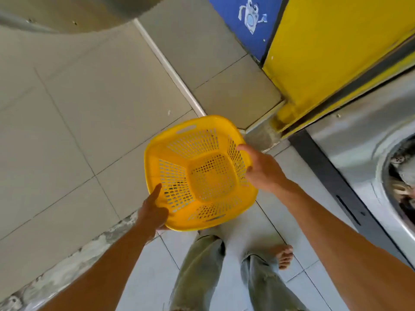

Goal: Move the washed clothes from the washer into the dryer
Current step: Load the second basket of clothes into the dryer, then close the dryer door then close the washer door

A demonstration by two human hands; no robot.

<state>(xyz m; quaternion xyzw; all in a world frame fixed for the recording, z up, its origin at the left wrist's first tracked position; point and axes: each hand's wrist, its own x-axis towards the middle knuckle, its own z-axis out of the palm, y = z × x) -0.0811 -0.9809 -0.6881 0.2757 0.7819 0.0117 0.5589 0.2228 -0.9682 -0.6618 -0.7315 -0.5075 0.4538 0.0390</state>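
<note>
**Yellow basket held over open floor beside the washer**

Grey tile floor [85,122] spreads wide to the left and ahead, crossed by a white threshold strip [170,70]; nearer the person it changes to paler white tile [244,223] along a rough, chipped seam. To the right, a yellow panel [332,52] and a blue sign [249,21] with a cartoon washer close off that side. Below them stands the stainless washer [359,153], its round door opening at the frame's right edge, with washed clothes [404,176] bunched inside the drum. The yellow perforated basket [202,176] is held above the floor, tilted toward the camera, with nothing in it. The right hand [258,169] grips its right rim, thumb over the edge. The left hand [152,212] holds the near-left rim, index finger lying straight along the inside wall. Below are olive trouser legs [199,272] and a bare foot [284,255].
</note>
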